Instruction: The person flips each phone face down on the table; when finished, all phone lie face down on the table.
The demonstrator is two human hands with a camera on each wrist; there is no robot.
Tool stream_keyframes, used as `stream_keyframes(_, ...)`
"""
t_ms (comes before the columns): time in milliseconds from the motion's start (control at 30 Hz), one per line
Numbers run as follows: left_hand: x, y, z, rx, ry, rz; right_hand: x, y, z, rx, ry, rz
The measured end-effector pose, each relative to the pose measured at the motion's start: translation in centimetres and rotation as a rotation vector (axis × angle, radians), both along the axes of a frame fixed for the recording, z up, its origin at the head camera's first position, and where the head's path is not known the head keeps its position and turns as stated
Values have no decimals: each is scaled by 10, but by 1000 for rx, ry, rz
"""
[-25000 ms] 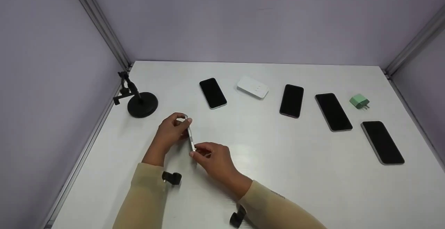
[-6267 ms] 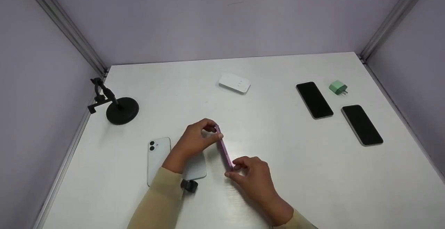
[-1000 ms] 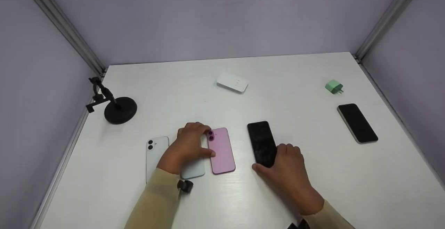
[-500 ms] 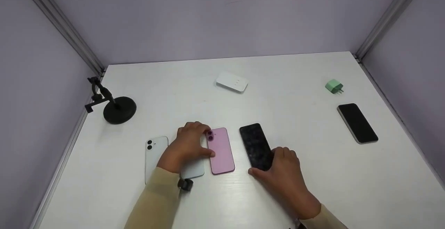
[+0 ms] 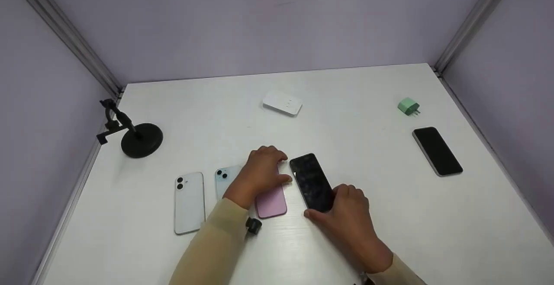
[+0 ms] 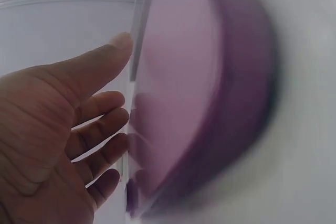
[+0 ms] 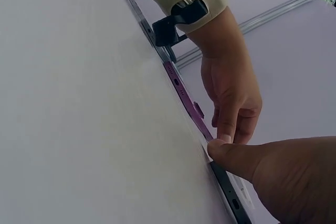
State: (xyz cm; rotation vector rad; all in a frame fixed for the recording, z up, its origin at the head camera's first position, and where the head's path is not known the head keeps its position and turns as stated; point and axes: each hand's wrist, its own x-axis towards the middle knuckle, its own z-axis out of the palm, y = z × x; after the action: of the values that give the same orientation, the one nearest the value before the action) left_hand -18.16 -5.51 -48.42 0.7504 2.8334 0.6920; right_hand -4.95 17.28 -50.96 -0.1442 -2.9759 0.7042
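Note:
My right hand (image 5: 348,211) grips the lower end of a black-screened smartphone (image 5: 311,181), thumb at its near left corner and fingers along its right side. The phone lies screen up, slightly tilted left. Above a pink smartphone (image 5: 272,203), back up, hovers my left hand (image 5: 262,170), its fingers loosely bent and holding nothing; its thumb and fingertips point toward the black phone. The hand hides the pink phone's upper part. To the left lie a light blue smartphone (image 5: 223,182), partly covered by the arm, and a white smartphone (image 5: 190,203), both camera side up.
Another black-screened phone (image 5: 437,151) lies at the right, below a green charger plug (image 5: 408,106). A white box-like device (image 5: 282,103) sits at the back. At the left stands a black stand (image 5: 142,140) with a round base. Walls enclose the table.
Since 25 seconds ago, scattered phones have come into a row, with white, blue and pink ones back up. Just now the black phone slid left, and my left hand moved right over the pink phone.

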Motion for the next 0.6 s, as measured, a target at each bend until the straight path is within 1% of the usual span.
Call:
stream_keyframes(100, -2, 8, -5, 0, -7, 6, -1, 1, 0, 17, 7, -8)
stream_keyframes(200, -2, 8, -6, -1, -2, 19, -3, 0, 1, 21, 3, -11)
stream_keyframes(400, -2, 11, -6, 16, 8, -9, -2, 0, 0, 21, 7, -13)
stream_keyframes(500, -2, 12, -6, 10, 6, -10, -1, 0, -1, -2, 22, -18)
stream_keyframes(600, -2, 12, -6, 7, 1, -5, 0, 0, 0, -63, 13, -32)
